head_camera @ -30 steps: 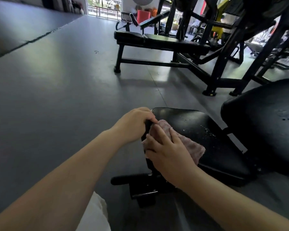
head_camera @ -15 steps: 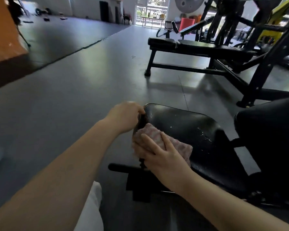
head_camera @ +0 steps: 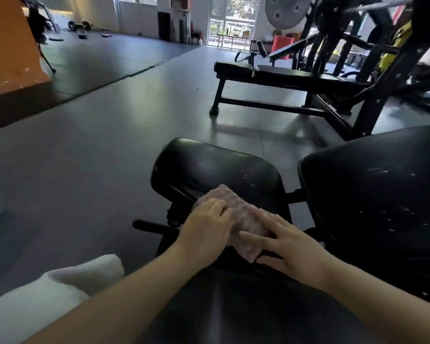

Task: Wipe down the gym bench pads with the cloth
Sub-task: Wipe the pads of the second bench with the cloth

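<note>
Cloth (head_camera: 236,214) on near edge of seat pad (head_camera: 216,167). Left hand (head_camera: 206,232) on cloth's left part, right hand (head_camera: 291,247) on its right part. Back pad (head_camera: 372,194) just right of seat pad. Second bench (head_camera: 278,75) beyond, across floor (head_camera: 104,145). Rack frame (head_camera: 382,78) right of it.

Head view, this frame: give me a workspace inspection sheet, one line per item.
Surface: black seat pad, pale specks near its right side.
Job's things: pinkish cloth on the pad's near edge; larger back pad to the right, also speckled.
Clutter: nothing seen on the pads.
Hands: left hand and right hand both rest on the cloth.
Cables: nothing seen.
Surroundings: grey floor, second bench, orange pillar.
</note>
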Available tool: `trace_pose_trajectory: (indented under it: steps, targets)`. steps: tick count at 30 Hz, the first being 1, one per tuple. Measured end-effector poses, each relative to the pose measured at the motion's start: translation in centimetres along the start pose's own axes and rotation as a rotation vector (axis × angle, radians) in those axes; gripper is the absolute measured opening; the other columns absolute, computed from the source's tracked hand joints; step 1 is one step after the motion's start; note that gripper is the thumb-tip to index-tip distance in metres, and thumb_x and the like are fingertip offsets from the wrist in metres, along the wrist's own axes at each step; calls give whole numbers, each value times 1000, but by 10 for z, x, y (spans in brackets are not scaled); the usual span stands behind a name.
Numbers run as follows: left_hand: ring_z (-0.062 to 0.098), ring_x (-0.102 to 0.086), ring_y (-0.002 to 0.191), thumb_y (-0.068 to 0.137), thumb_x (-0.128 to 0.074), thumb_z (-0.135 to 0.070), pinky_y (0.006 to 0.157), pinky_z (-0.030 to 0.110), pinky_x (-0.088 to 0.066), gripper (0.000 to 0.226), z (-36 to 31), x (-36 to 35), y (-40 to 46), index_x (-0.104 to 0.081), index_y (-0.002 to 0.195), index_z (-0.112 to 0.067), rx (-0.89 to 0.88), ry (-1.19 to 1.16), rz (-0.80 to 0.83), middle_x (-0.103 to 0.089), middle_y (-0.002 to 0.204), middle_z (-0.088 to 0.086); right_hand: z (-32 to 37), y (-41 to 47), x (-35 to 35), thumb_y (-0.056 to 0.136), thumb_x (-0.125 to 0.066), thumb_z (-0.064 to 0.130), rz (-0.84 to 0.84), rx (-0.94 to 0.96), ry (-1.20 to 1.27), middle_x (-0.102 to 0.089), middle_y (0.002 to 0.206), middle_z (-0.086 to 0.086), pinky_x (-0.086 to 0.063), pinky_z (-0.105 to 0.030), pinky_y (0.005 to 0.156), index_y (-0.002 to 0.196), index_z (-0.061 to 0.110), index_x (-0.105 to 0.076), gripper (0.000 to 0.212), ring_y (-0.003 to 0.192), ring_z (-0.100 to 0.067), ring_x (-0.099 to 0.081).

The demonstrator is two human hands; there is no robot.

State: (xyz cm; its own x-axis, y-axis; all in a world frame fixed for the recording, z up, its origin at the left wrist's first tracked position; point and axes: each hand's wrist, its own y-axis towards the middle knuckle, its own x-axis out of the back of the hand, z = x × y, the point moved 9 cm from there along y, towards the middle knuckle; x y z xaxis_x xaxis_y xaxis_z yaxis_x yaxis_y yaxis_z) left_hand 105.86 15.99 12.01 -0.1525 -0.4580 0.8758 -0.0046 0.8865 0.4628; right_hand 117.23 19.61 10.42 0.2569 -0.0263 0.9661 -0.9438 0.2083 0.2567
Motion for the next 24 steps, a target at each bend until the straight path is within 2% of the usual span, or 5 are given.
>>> trace_pose_trajectory:
  steps: [3, 7, 10, 19, 24]
  targets:
    - [36, -56, 108, 78, -66, -49, 96, 48, -44, 51, -11, -26, -1, -65, 117, -16, 189, 215, 154, -60, 115, 20, -26, -35, 11, 83, -61, 28, -23, -105, -119, -59, 129, -9, -53, -43, 91, 116, 23, -66, 33, 116, -24, -57]
    - [40, -4, 142, 90, -30, -62, 109, 59, 10, 67, -32, -55, 3, -25, 148, -27, 265, 344, 248, -15, 155, 15, -56, -58, 8, 47, -91, 23, 49, -284, -367, -71, 105, -8, -44, -54, 98, 101, 15, -74, 57, 103, -29, -66]
    - [41, -31, 136, 81, -36, -68, 105, 65, -7, 65, -64, -75, 16, -51, 133, -32, 138, 390, 288, -45, 142, 12, -67, -64, 21, 43, -91, 21, -35, -369, -417, -72, 99, -8, -38, -55, 100, 101, 11, -73, 61, 98, -28, -68]
    - [35, -50, 124, 86, -49, -39, 99, 54, -40, 42, -116, -123, 21, -58, 127, -36, -419, 676, 271, -53, 136, 1, -70, -61, 8, 53, -87, 21, 36, -425, -375, -71, 103, -7, -39, -53, 99, 110, 12, -70, 60, 99, -27, -68]
    - [33, -38, 128, 89, -31, -20, 107, 50, -21, 49, -95, -91, -2, -49, 134, -19, -755, 616, 29, -50, 140, 2, -57, -40, -4, 85, -62, 19, 139, -384, -244, -41, 147, -10, -18, -46, 114, 143, 17, -41, 62, 135, -27, -39]
